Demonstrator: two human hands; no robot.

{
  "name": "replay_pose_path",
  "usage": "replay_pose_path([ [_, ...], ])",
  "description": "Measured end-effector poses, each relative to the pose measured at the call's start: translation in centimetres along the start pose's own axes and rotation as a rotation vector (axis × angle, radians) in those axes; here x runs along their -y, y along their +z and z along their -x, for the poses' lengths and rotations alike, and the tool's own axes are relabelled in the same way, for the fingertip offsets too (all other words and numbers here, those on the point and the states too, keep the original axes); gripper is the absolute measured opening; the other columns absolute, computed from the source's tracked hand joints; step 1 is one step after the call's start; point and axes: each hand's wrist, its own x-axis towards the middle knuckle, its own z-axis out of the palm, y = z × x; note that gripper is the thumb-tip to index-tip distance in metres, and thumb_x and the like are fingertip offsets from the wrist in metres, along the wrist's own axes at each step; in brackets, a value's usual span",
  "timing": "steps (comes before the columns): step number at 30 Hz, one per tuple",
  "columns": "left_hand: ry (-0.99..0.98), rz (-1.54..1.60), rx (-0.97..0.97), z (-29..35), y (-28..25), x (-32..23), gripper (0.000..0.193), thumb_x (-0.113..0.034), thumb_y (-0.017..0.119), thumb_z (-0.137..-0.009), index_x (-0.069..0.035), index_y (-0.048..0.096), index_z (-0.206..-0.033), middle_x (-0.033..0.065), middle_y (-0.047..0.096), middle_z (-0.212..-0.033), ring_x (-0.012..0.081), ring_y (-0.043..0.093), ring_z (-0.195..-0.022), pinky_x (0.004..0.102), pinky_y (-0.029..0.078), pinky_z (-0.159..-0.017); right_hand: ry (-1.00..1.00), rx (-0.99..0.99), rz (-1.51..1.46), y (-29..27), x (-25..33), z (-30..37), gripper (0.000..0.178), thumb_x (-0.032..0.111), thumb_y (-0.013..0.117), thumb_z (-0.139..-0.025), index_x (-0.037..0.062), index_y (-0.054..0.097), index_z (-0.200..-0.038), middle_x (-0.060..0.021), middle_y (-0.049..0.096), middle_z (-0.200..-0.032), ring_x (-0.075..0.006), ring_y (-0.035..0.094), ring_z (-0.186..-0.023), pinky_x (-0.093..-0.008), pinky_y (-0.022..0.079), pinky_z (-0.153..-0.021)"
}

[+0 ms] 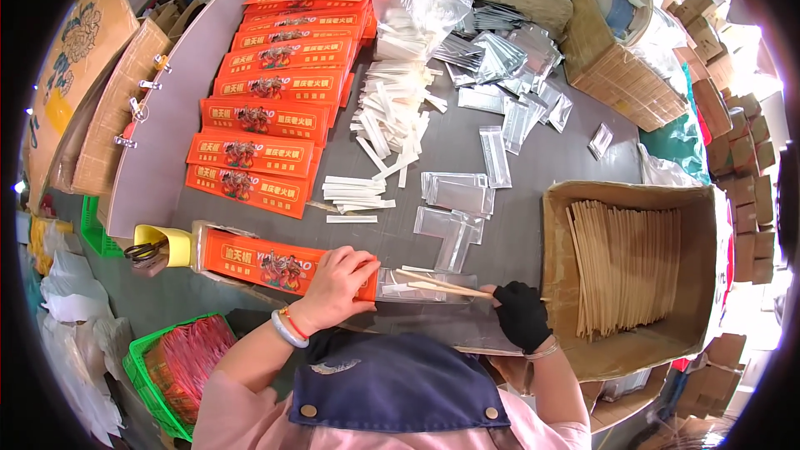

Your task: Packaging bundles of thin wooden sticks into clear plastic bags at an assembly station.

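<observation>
My left hand (337, 287) is closed over the right end of a red printed paper sleeve (258, 260) lying along the table's near edge. From that end sticks out a clear plastic packet (392, 290) with small white slips at it. My right hand (522, 317), in a black fingerless glove, pinches a pair of wooden chopsticks (454, 287). Their far ends point left and lie over the packet. Beyond my hands are white paper strips (358, 190) and several flat clear packets (457, 193).
Overlapping red sleeves (267, 121) run up the table's left side. A cardboard box (567, 192) full of chopsticks (629, 267) stands at right. A yellow holder (177, 248) with scissors (146, 250) sits at the near left corner. A green crate (137, 360) stands below, at left.
</observation>
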Motion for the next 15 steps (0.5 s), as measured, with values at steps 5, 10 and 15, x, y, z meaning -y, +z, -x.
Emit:
replay_pose_path([
  [5,0.03,0.02,-0.011,-0.5,0.3,0.0,0.07,-0.03,0.086,-0.059,-0.005,0.062,-0.12,0.0069,0.055,-0.122,0.0301,0.048,-0.113,0.0439,0.038,-0.1,-0.039,0.103,0.153,1.9,0.8,-1.7,0.029,0.016,0.06,-0.086,0.0247,0.068,-0.112,-0.0131,0.063,-0.08,-0.0317,0.062,-0.07,-0.0447,0.048,-0.062],
  [10,0.053,0.006,-0.01,-2.4,1.4,-2.3,0.07,-0.028,0.086,-0.058,-0.004,0.061,-0.119,0.0071,0.055,-0.119,0.0286,0.049,-0.111,0.0421,0.04,-0.098,-0.304,-0.126,-0.398,6.2,3.8,-5.3,0.026,0.007,0.067,-0.082,0.0083,0.069,-0.108,-0.0146,0.066,-0.085,-0.0323,0.063,-0.084,-0.0394,0.05,-0.075],
  [15,0.021,-0.029,-0.019,-2.6,2.3,-1.8,0.072,-0.027,0.086,-0.059,-0.005,0.059,-0.123,0.0077,0.055,-0.121,0.0298,0.049,-0.112,0.0445,0.04,-0.097,0.135,-0.208,-0.199,6.7,1.2,-3.1,0.02,0.01,0.077,-0.075,0.0043,0.069,-0.093,-0.0154,0.066,-0.09,-0.0301,0.064,-0.087,-0.0393,0.052,-0.077],
])
